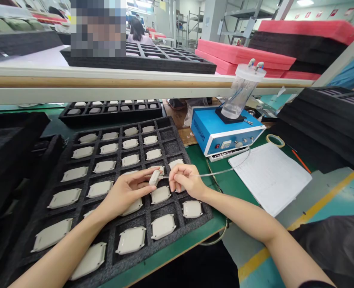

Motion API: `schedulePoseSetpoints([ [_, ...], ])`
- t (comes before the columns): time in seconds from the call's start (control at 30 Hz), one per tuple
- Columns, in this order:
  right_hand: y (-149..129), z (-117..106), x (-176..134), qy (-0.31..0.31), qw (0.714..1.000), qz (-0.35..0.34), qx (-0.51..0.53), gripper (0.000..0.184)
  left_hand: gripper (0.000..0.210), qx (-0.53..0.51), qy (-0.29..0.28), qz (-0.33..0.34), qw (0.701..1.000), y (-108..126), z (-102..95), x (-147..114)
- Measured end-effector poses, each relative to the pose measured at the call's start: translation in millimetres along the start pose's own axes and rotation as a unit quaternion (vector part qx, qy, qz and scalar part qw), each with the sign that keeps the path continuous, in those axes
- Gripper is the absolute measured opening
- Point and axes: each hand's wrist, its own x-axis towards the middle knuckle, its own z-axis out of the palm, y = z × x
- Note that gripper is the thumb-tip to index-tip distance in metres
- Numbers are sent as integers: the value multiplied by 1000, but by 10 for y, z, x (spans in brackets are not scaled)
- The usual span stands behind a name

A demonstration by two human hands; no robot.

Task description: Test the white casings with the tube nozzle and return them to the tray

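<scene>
My left hand (124, 194) holds a small beige plastic casing (154, 177) on edge between thumb and fingers. Pinched in my right hand (189, 182) is the end of a thin clear tube (219, 173), whose narrow tip points at the casing. Whether tip and casing touch, I cannot tell. Both hands are over a black foam tray (169, 148) with rows of square compartments. Most compartments hold similar beige casings (131, 240); a few at the far right corner hold none. The tube runs back to a blue box-shaped machine (205, 130) on the green bench.
A clear cylinder (238, 98) stands tilted on the machine. Papers (270, 180) and a tape roll (275, 140) lie to the right. Black foam trays (324, 116) are stacked at far right, another tray (111, 114) lies behind. A white rail (105, 96) crosses ahead; people are beyond it.
</scene>
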Motion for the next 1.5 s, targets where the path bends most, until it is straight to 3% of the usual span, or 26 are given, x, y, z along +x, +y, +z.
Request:
schedulePoseSetpoints([
  [0.27, 8, -6, 5, -2, 1000, -1, -9, 9, 61, 24, 8, -7, 1000, -8, -6, -4],
  [1.5, 12, -5, -13, -7, 1000, -12, 1, 9, 49, -34, -11, 30, 999, -67, -12, 12],
])
